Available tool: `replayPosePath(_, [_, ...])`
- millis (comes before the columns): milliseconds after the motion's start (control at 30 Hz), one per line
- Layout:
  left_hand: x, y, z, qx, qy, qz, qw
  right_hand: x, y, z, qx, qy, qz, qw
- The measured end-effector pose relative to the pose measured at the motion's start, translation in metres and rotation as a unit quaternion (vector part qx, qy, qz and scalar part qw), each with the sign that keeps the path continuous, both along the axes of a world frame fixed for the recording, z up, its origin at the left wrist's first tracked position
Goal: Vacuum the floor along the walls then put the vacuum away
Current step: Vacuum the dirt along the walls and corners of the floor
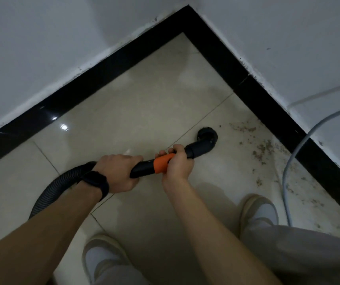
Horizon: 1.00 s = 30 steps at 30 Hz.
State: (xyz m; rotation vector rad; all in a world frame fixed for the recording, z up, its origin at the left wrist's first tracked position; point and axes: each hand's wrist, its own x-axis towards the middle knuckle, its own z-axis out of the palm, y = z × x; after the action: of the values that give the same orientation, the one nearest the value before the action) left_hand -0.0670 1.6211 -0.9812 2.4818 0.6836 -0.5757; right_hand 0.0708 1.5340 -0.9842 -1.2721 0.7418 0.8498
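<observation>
Left hand (117, 173) and right hand (178, 163) (the forward one) both grip the vacuum pipe (144, 169), its brush (207, 137) on the floor (144, 99), aimed at dirt (266, 149) just rightward along the skirting (268, 103).

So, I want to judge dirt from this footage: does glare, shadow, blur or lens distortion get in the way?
Head view: dim, flat light; one small glare spot beside the black skirting; soft shadow beside the right forearm; wide-angle bending at the edges; dirt near the brush head is readable; left hand and right hand on the wand look slightly soft.
</observation>
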Motion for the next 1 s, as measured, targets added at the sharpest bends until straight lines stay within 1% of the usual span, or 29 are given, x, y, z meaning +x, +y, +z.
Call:
replayPosePath(300, [0.030, -0.005, 0.001, 0.021, -0.013, -0.007, 1.000, 0.026, -0.003, 0.008, -0.020, -0.026, -0.013, 0.999])
replayPosePath(467, [0.049, -0.004, -0.001, 0.039, -0.019, -0.008, 0.999, 0.043, 0.000, 0.004, -0.009, -0.032, -0.025, 0.999])
replayPosePath(1000, [0.093, -0.002, -0.004, 0.038, -0.035, -0.027, 0.998, 0.083, -0.004, 0.004, 0.007, -0.042, -0.060, 0.997])
